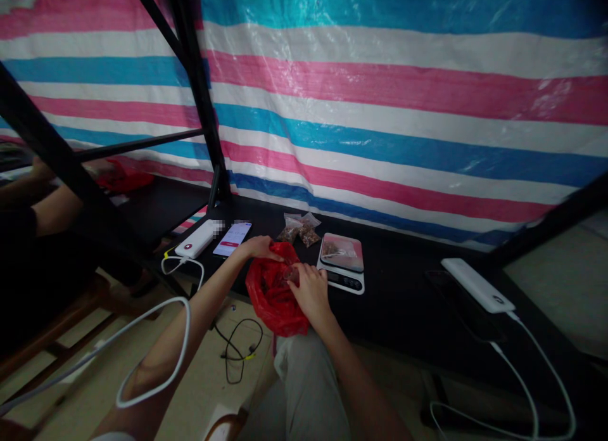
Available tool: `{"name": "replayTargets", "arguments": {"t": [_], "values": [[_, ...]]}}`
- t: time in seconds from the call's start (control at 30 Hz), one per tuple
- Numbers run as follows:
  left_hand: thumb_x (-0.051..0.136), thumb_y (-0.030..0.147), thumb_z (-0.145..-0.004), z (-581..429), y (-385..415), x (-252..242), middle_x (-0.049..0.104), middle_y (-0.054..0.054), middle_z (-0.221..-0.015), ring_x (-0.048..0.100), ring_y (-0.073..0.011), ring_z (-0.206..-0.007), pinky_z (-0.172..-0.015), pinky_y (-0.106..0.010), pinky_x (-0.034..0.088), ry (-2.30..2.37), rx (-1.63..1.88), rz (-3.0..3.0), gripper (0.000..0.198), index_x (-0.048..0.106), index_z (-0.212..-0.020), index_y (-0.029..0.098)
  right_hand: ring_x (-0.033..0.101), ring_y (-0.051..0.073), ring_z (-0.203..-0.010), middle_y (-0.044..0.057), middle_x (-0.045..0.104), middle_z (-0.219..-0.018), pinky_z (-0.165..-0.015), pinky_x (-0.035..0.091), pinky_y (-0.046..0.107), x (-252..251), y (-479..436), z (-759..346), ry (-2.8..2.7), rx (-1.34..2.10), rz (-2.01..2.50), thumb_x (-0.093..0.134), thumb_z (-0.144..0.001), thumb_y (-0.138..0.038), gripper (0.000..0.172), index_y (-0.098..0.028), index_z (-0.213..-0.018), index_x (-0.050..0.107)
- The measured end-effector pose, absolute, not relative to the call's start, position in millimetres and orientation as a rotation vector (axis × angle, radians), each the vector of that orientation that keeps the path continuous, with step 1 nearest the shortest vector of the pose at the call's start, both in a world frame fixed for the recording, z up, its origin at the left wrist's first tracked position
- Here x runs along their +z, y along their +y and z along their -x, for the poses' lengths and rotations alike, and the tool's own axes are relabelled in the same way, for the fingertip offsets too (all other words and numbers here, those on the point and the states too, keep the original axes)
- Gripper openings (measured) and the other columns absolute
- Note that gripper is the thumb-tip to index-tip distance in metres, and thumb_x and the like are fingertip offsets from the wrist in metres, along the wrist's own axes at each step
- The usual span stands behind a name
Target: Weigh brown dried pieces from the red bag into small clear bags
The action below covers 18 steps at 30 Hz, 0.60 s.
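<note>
A red plastic bag (273, 298) hangs over the front edge of a black table (403, 301). My left hand (260, 247) grips the bag's rim at its far left side. My right hand (310, 289) is curled at the bag's mouth, fingers reaching into it; what they hold is hidden. Just right of the bag stands a small digital scale (342, 258) with a clear packet lying on its platform. Two small clear packets of brown bits (300, 229) lie behind the bag.
A phone with a lit screen (232, 237) and a white power bank (194, 239) with a cable lie at the left. Another power bank (477, 284) and dark phone lie at the right. Another person's arm (42, 206) shows far left behind black frame bars. Striped tarp backs the table.
</note>
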<state>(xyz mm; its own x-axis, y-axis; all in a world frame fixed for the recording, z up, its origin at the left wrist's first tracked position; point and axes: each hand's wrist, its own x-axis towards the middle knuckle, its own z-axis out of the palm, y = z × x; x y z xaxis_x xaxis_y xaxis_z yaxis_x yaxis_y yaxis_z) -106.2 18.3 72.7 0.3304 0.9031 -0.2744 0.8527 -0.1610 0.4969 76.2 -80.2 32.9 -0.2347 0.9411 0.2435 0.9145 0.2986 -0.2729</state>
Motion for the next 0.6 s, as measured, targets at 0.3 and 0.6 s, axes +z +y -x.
{"name": "replayTargets", "arguments": {"t": [0.3,0.6], "values": [[0.073,0.032,-0.049,115,22,55,0.063,0.001,-0.055,0.056,-0.0136,-0.055,-0.054,-0.020,0.042,1.294,0.256,-1.928,0.023,0.065,-0.060,0.013,0.051,0.021,-0.094,0.005,0.061,-0.097,-0.080,0.028,0.035,33,-81,-77,-2.220,0.087,1.656,0.057,-0.077,-0.031,0.029,-0.023,-0.105,0.052],[0.071,0.029,-0.059,98,12,71,0.067,-0.005,-0.077,0.060,-0.0142,-0.068,-0.070,-0.028,0.047,0.915,0.590,-1.554,0.033,0.064,-0.084,0.009,0.053,0.020,-0.094,0.005,0.062,-0.098,-0.079,0.028,0.033,29,-80,-77,-2.171,0.113,1.639,0.057,-0.077,-0.031,0.028,-0.023,-0.103,0.052]]}}
